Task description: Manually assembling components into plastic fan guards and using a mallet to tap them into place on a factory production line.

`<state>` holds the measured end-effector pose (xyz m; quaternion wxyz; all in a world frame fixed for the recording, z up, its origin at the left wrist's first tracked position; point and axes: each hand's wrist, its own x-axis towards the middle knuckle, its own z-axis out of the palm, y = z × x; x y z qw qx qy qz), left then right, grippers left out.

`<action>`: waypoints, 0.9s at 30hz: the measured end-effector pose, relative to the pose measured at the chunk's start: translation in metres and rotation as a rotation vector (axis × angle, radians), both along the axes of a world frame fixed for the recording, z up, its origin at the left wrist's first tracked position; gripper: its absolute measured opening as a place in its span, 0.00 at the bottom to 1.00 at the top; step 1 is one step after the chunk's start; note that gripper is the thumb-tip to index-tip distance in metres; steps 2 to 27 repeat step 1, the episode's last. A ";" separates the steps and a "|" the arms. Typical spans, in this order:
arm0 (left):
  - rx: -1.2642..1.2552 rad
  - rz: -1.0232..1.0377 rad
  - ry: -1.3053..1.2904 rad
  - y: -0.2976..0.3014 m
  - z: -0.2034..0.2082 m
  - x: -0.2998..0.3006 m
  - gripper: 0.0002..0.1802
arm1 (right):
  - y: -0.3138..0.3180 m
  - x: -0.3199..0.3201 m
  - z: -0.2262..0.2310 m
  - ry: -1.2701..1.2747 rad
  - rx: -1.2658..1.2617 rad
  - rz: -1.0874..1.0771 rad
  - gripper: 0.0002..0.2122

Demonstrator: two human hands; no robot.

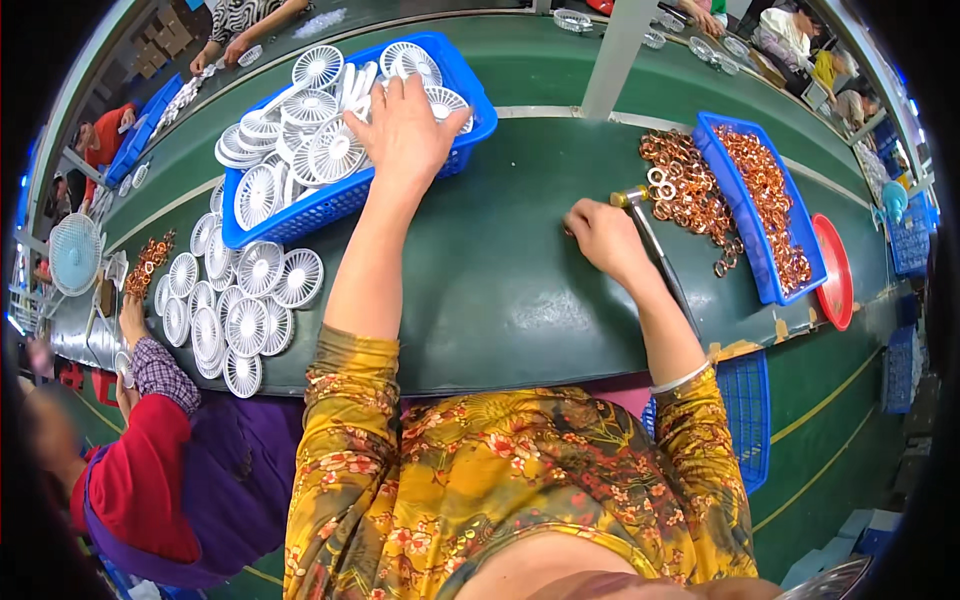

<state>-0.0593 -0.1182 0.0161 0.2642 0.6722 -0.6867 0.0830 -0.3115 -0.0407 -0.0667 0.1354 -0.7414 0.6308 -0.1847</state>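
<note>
My left hand [410, 130] reaches into a blue perforated basket [310, 215] heaped with round white spoked plastic grilles [335, 150]. Its fingers are spread over the grilles at the heap's far right side. My right hand [605, 235] rests on the green work surface with its fingers curled in. Whatever those fingers might hold is hidden from view. Just right of that hand lies a hammer [629, 197] with a brass-coloured head and a black handle, partly behind my wrist. More white grilles [247, 325] lie piled on the table, in front of the basket.
At right, loose copper-coloured rings [680, 190] lie beside a blue tray [729, 200] full of them, with a red dish [833, 275] beyond. A white post [612, 70] rises at the far side. A co-worker in red and purple [150, 470] sits close on my left.
</note>
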 end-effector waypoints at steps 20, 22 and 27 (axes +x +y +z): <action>0.010 0.030 -0.076 -0.004 -0.006 0.000 0.44 | -0.002 0.003 -0.007 0.101 -0.052 -0.069 0.12; 0.010 0.030 -0.076 -0.004 -0.006 0.000 0.44 | -0.002 0.003 -0.007 0.101 -0.052 -0.069 0.12; 0.010 0.030 -0.076 -0.004 -0.006 0.000 0.44 | -0.002 0.003 -0.007 0.101 -0.052 -0.069 0.12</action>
